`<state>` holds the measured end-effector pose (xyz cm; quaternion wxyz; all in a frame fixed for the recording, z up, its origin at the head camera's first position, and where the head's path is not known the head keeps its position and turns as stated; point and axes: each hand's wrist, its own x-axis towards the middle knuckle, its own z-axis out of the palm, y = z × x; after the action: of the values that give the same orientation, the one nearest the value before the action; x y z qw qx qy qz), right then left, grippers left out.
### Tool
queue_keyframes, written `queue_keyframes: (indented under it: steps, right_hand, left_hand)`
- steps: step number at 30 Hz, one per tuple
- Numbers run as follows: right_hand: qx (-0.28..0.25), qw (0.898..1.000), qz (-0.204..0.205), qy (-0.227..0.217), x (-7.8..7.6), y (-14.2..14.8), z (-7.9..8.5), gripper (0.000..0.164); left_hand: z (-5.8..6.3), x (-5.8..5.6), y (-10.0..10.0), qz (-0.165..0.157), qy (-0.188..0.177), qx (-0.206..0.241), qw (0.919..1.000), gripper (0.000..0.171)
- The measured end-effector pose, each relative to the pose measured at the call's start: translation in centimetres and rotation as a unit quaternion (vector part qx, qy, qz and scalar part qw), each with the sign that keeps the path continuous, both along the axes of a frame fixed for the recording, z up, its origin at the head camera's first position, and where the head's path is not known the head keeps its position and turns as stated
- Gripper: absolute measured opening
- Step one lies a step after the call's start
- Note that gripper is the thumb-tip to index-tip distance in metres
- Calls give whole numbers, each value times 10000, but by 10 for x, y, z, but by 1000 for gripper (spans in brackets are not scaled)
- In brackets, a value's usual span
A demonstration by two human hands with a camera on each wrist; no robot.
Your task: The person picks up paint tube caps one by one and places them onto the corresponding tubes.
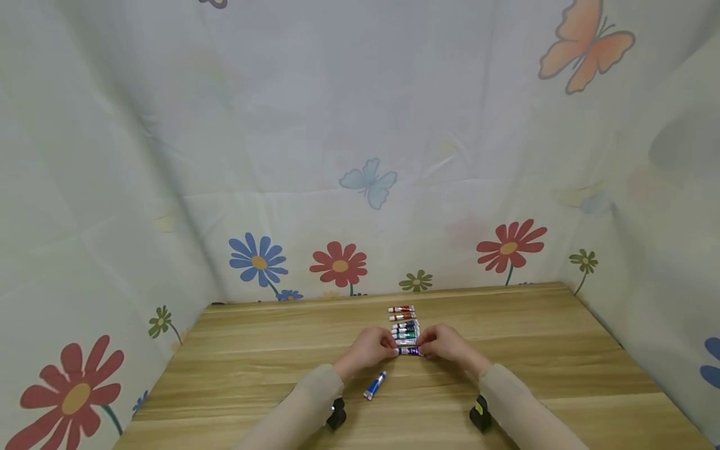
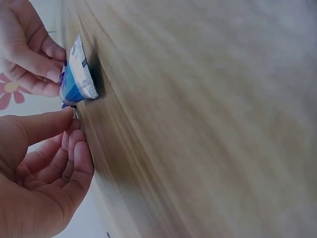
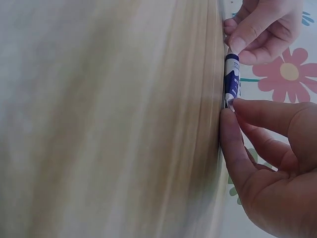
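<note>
A purple paint tube lies at the near end of a row of tubes on the table, its cap to the left. My left hand pinches the cap end between thumb and fingers. At the crimped end, my right hand pinches the same tube, which shows between both hands in the right wrist view. Just beyond it lie a pale tube, a green tube and a dark blue one. Fingers partly cover the row's ends.
Farther back in the row are an orange-red tube and a red tube. A single blue tube lies slanted nearer me, below the left hand. Flower-printed cloth surrounds the wooden table at the back and sides.
</note>
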<state>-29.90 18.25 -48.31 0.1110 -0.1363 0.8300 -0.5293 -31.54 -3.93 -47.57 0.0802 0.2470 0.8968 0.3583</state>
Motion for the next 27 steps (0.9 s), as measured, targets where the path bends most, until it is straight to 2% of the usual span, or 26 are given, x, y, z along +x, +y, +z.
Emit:
queue_keyframes:
  steps: [8,14,22,27]
  right_hand:
    - [-51,10000,-45,-65,-1,1,0,9]
    - [16,9998,-192,8,2,2,0,10]
    - [226,9994,-150,207,10,13,5,12]
    - [533,9983,-222,8,17,18,6,13]
  left_hand:
    - [0,-2,0,48,-25,14,10000,9]
    - [-3,-1,-8,189,-167,123,9996,10]
    - [1,3,-37,188,-60,102,9998,9]
    - [3,8,-60,255,17,-38,9997,7]
